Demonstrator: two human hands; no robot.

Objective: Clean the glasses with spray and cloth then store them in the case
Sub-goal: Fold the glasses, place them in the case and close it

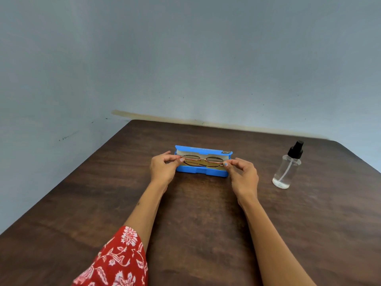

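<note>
A blue glasses case (pixel 203 171) lies open on the dark wooden table (pixel 195 213), its lid standing up at the back. Thin gold-framed glasses (pixel 203 159), folded, sit just over the case's open tray. My left hand (pixel 164 167) pinches the frame's left end. At the frame's right end my right hand (pixel 242 174) pinches it between thumb and finger. A yellowish lining or cloth shows inside the case under the glasses; I cannot tell which.
A clear spray bottle (pixel 287 168) with a black nozzle stands upright to the right of the case, apart from my right hand. A grey-blue wall runs behind the table's far edge. A red floral sleeve (pixel 115 263) covers my left upper arm.
</note>
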